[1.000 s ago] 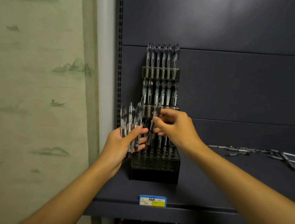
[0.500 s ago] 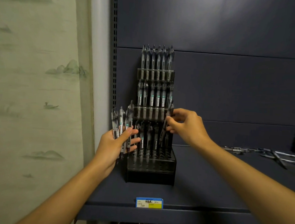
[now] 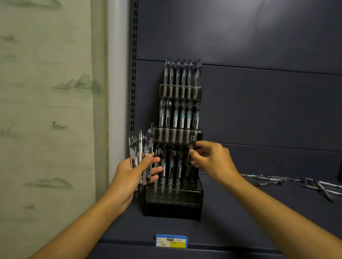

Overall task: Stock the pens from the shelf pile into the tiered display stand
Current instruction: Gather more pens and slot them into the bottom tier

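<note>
Smoky acrylic stand (image 3: 174,196), pens (image 3: 178,118) upright

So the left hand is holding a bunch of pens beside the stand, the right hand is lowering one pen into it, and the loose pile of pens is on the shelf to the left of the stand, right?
Not quite: the head view shows the loose pile of pens lying on the shelf to the right of the stand, not the left. The rest holds: the left hand holds a bunch of pens beside the stand, and the right hand lowers one pen into it.

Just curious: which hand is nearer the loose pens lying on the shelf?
Right. The right hand, pinching a pen at the display stand, lies closer to the loose pens; the left hand grips a bunch beyond the stand.
</note>
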